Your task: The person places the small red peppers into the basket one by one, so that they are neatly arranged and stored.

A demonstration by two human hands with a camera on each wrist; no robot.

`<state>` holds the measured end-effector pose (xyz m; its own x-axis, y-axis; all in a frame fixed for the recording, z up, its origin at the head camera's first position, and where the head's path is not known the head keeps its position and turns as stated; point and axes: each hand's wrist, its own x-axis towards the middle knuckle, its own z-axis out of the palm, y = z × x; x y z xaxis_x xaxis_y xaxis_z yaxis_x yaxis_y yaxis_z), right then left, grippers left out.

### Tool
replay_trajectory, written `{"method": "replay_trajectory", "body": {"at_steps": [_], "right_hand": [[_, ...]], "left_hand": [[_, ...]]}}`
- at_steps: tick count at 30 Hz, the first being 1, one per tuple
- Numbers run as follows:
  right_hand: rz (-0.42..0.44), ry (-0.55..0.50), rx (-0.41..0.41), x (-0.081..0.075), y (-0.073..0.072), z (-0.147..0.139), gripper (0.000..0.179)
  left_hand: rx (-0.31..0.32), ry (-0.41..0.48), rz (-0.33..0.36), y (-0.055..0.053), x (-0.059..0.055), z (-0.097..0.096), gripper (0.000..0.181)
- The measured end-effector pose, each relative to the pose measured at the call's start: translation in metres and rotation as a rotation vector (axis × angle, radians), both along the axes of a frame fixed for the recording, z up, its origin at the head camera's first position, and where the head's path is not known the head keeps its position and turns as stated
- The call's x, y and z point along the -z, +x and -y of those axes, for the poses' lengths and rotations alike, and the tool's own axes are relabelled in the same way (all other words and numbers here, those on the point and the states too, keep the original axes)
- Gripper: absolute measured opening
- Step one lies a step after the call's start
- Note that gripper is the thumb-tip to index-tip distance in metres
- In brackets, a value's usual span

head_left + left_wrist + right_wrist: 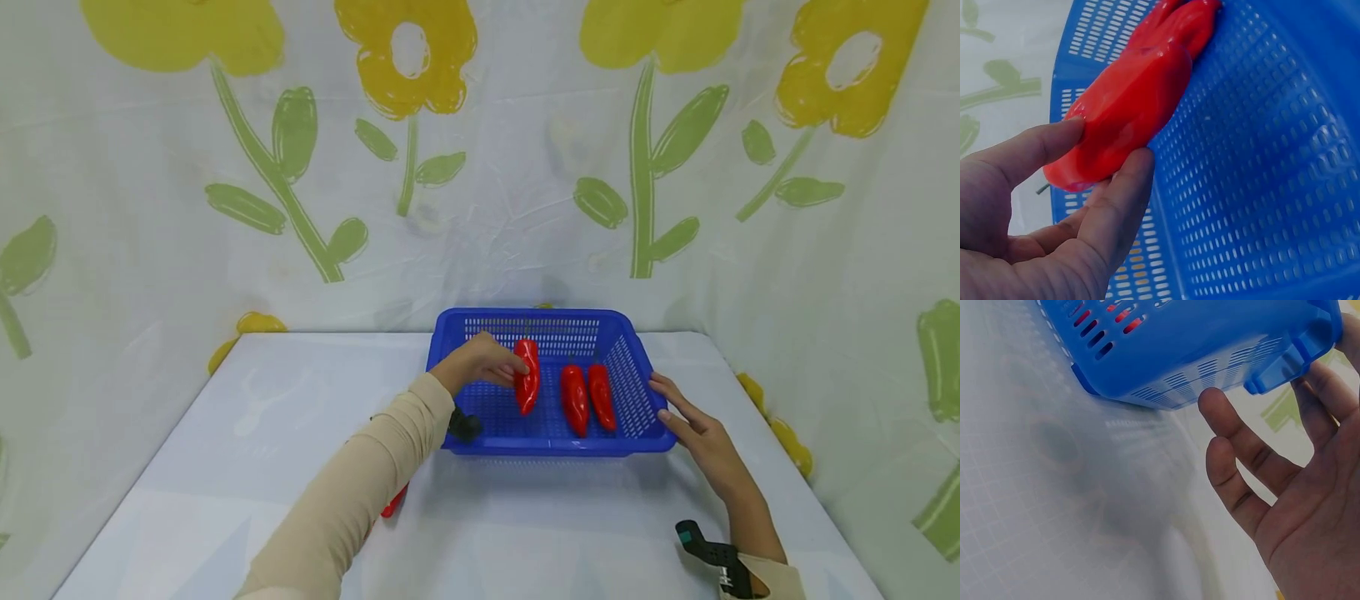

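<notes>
My left hand (pixel 487 360) pinches a glossy red pepper (pixel 527 379) between thumb and fingers, over the left part of a blue plastic basket (pixel 536 447). In the left wrist view the held pepper (pixel 1125 115) lies slanted, with a thin green stem near the fingers. Two more red peppers (pixel 574 400) (pixel 602 397) lie side by side in the basket, right of the held one. My right hand (pixel 693 429) holds the basket's right rim near its front corner. Two fingers (pixel 1229 415) stand loose of the wall in the right wrist view.
Another red pepper (pixel 395 502) lies on the white table (pixel 540 533), partly hidden behind the left sleeve (pixel 352 492). A flower-patterned curtain (pixel 517 208) hangs behind the table and along its sides. A black wrist camera (pixel 708 550) sits on the right wrist.
</notes>
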<state>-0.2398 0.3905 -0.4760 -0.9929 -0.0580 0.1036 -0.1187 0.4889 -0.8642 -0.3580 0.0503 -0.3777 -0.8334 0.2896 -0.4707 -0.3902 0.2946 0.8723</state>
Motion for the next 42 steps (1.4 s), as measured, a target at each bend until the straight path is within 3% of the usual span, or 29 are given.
{"method": "replay_trajectory", "body": {"at_steps": [5, 13, 16, 24, 28, 35, 42], "right_hand": [[-0.007, 0.002, 0.001, 0.0, 0.0, -0.002, 0.051], [-0.008, -0.042, -0.015, 0.006, -0.001, -0.002, 0.05], [-0.008, -0.052, -0.015, 0.01, 0.0, -0.001, 0.051], [-0.011, -0.039, -0.002, 0.008, -0.001, -0.002, 0.051], [-0.018, -0.03, 0.005, 0.005, -0.002, -0.002, 0.051], [-0.012, -0.06, 0.006, 0.005, -0.003, 0.0, 0.052], [-0.016, -0.043, 0.017, 0.005, -0.003, -0.003, 0.051]], "left_hand": [[0.018, 0.004, 0.019, -0.008, 0.006, -0.011, 0.063], [0.072, -0.032, 0.133, -0.02, 0.027, -0.027, 0.052], [0.081, -0.05, 0.124, -0.019, 0.034, -0.031, 0.051], [0.069, -0.07, 0.091, -0.017, 0.033, -0.039, 0.049], [0.079, -0.095, 0.108, -0.021, 0.034, -0.044, 0.046], [0.086, -0.133, 0.168, -0.024, 0.043, -0.049, 0.058], [0.077, -0.179, 0.091, -0.02, 0.041, -0.054, 0.054]]}}
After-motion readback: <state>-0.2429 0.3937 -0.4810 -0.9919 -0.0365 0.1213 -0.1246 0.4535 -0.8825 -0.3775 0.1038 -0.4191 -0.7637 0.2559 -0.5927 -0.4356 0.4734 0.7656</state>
